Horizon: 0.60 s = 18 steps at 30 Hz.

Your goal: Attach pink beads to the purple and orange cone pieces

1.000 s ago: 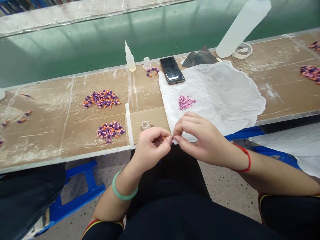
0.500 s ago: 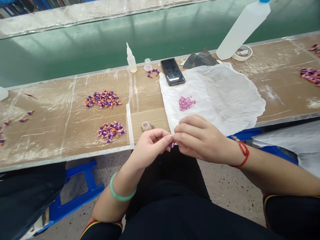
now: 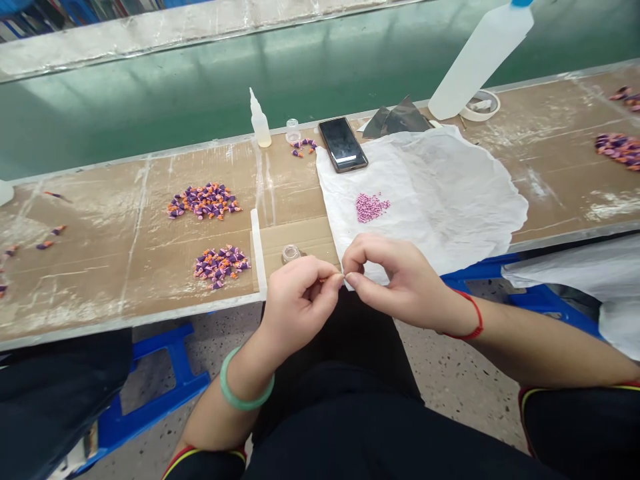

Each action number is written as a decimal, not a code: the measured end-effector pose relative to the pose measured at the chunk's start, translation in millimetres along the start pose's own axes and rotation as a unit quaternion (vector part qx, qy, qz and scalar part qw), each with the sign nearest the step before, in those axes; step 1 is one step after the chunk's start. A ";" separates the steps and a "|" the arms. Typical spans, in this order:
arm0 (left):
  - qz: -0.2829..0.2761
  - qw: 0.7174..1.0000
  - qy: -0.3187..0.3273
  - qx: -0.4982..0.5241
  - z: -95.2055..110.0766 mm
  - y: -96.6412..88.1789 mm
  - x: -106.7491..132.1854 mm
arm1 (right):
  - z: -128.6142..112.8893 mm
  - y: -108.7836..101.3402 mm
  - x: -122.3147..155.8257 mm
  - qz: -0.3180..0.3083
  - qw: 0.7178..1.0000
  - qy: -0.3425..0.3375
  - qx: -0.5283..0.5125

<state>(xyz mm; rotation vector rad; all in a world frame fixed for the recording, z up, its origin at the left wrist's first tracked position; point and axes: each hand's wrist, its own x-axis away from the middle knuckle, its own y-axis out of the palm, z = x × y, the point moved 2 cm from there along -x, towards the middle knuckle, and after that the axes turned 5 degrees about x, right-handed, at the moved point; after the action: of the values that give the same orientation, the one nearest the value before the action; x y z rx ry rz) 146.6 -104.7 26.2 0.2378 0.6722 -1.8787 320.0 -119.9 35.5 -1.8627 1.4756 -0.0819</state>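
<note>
**Hand position.** The left hand and the right hand are raised over the person's lap, at the front edge of the tabletop, and face each other. Both grips are clenched in a fine pinch. The fingers curl inward, and the fingertips of the two hands nearly meet beside the near corner of the tissue sheet. Any small piece held there is hidden by the fingers or too small to identify, so its presence cannot be confirmed.

**Identification.** A jade bangle is on the left wrist. A red cord is on the right wrist.

**Nearest items.** A small glass jar stands on a cardboard sheet, just beyond the left hand. Pink granules form a small heap on the tissue sheet, beyond the right hand.

**Other items.** Two piles of purple-and-orange pieces lie to the left of the cardboard sheet. A glue bottle, a phone, and a large plastic bottle stand or lie along the far side of the tabletop.
</note>
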 end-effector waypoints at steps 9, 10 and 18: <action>-0.020 0.999 -0.032 0.015 -3.7 -2.7 0.2 | 1.5 4.9 -4.4 -0.019 1.000 0.000 -0.015; -0.019 0.998 -0.055 0.039 -4.5 -4.2 0.5 | 1.7 5.4 -5.0 -0.026 0.999 0.004 -0.029; 0.031 0.969 -0.175 0.169 -19.1 -24.6 14.3 | 4.8 5.4 -16.6 -0.085 0.995 -0.038 -0.042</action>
<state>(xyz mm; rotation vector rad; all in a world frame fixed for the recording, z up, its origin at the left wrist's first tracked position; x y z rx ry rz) 115.8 -98.9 12.3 0.1347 0.1017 -1.9043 312.3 -103.5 35.3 -2.0338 1.2850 -0.0305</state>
